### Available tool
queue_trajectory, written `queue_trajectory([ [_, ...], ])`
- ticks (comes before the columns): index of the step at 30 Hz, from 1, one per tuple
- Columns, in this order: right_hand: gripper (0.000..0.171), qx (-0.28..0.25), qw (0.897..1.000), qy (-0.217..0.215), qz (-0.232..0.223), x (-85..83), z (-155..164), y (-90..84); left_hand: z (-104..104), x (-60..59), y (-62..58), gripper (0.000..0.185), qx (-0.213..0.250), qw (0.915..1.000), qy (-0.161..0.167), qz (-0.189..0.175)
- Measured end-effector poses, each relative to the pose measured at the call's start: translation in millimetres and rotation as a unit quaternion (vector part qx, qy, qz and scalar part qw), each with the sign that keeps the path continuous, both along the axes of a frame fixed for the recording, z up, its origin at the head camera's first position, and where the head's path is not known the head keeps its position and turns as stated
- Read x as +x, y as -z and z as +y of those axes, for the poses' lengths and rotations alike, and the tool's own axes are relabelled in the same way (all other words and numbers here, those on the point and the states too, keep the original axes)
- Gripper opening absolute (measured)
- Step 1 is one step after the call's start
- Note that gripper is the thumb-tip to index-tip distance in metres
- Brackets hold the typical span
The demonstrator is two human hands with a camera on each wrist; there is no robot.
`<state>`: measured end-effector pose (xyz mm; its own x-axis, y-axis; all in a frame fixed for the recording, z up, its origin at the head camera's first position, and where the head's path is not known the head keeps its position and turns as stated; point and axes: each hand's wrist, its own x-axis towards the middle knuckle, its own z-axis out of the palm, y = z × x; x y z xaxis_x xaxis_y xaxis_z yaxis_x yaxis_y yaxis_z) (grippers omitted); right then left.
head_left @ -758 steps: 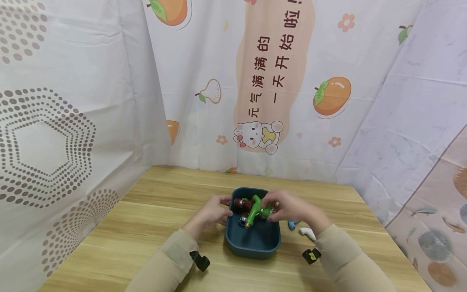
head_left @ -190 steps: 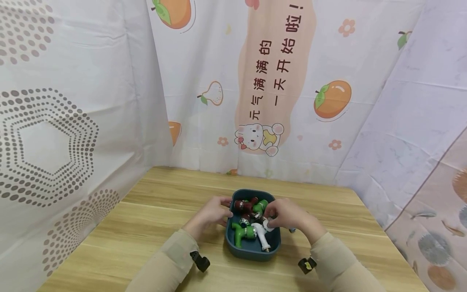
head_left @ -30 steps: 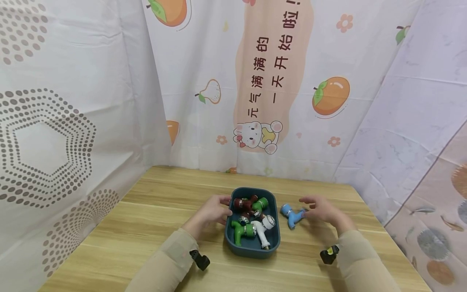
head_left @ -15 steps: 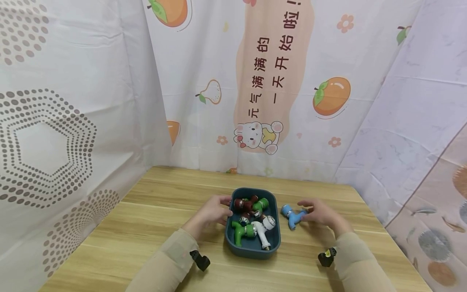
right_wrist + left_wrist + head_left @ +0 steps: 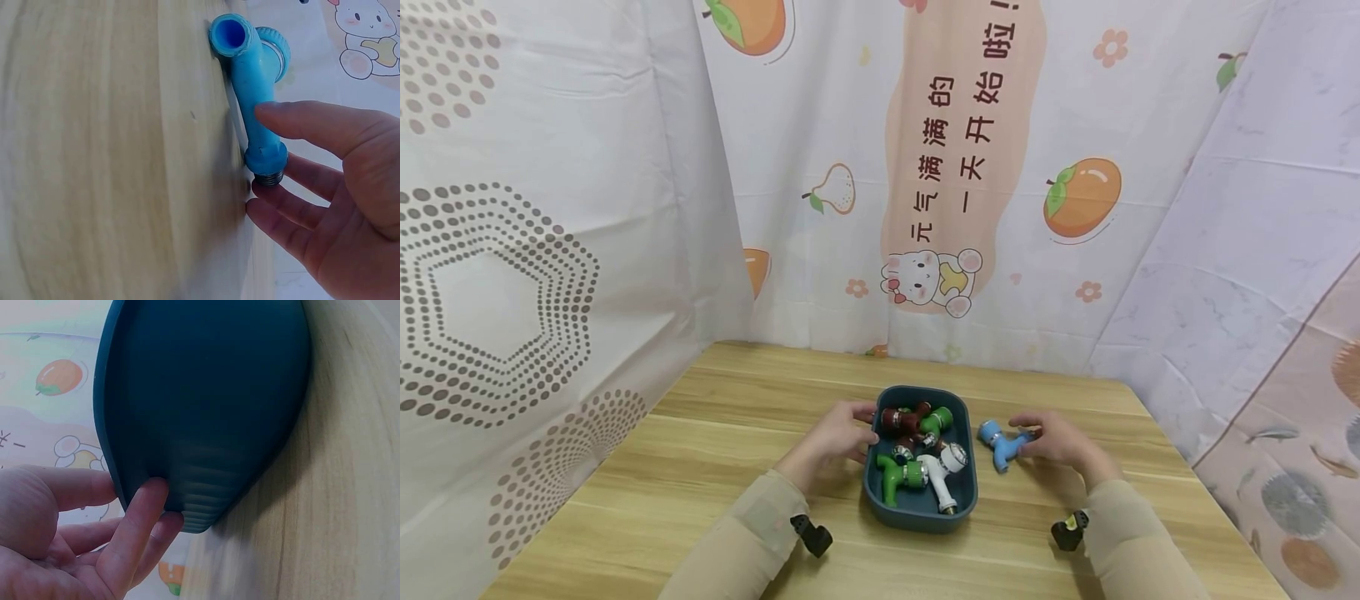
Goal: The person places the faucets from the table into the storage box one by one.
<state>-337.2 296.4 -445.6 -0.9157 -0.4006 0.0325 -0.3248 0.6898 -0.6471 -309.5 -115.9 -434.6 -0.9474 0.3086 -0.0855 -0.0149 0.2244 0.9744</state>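
Observation:
A dark blue-green plastic bin stands on the table, holding several faucets. Inside are a white faucet, a green faucet, another green faucet and a dark red faucet. My left hand rests against the bin's left side; in the left wrist view its fingers touch the outer wall near the rim. Right of the bin, a light blue faucet lies on the table. My right hand holds its threaded end loosely, thumb on the body, fingers behind and below.
The wooden table reaches back to a printed curtain. Patterned cloth hangs along the left and right sides. A black wrist camera sits at the left cuff, another black wrist camera at the right.
Earlier, faucets were placed in the bin, the white one among them, and my right hand was over it. Over the last second it has closed in slightly leftward on the blue faucet; my left hand stays.

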Motion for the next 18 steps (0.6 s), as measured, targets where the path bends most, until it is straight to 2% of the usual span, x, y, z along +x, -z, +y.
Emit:
queue_trajectory([
  [18, 0.035, 0.039, 0.999, 0.011, 0.003, 0.2, -1.2, 3.0, -0.5, -2.3, 2.1, 0.062, 0.004, 1.0, 0.004, -0.006],
])
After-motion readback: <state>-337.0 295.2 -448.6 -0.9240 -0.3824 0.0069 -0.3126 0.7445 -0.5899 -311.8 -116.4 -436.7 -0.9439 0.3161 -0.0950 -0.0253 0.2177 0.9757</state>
